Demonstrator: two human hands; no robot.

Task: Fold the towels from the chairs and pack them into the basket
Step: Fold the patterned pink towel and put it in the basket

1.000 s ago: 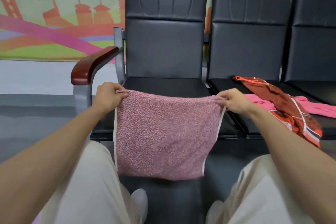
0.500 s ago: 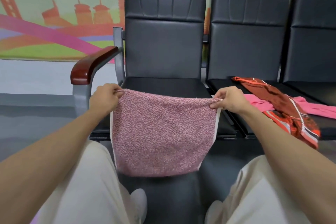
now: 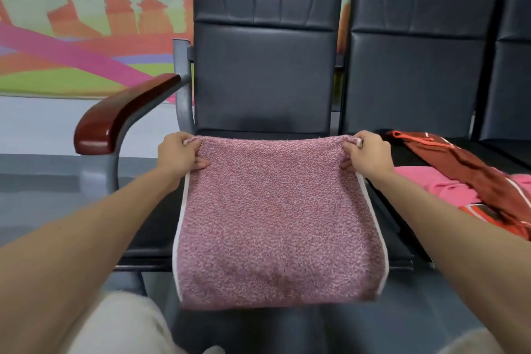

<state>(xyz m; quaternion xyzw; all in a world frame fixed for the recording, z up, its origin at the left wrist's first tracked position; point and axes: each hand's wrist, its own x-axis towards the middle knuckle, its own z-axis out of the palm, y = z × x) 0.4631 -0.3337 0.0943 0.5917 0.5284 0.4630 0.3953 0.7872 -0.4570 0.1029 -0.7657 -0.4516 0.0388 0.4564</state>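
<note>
The left hand and right hand each pinch a top corner of the towel, spread over the chair seat and apparently halved. Right of the chair, a red cloth and a pink cloth lie unfolded. No basket shows, so most of the task seems left.

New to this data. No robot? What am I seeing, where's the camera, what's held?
No robot here: a person works with bare hands, and the one camera sits on their head, looking forward and down, so the forearms enter from the bottom. The left hand and right hand each pinch a top corner of a speckled pink towel, spread over the seat of a black chair. On the next seat lie a bright pink towel and a rust-red striped cloth across it. No basket is in view.
</note>
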